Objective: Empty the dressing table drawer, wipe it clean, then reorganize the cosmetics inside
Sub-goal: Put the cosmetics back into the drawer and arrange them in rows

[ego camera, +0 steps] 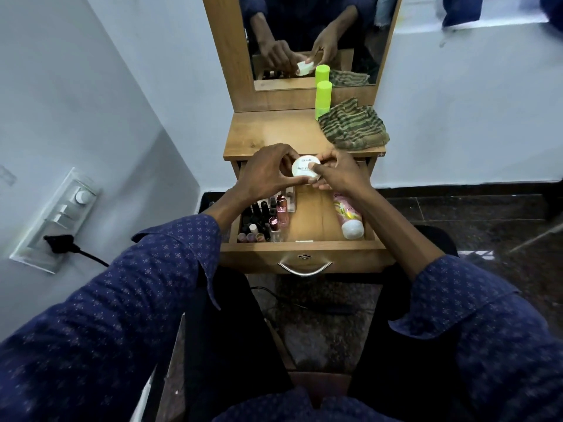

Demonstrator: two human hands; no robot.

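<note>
Open drawer, landmark: above its far end, both hands, left hand and right hand, curl around a round white jar, its label partly legible. Inside, left: small bottles, probably nail polish; right: pink tube lying flat. Beyond it, on the bench: green bottle, striped cloth.

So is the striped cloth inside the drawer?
No, the cloth lies bunched on the tabletop beside the green bottle, outside the open drawer.
</note>
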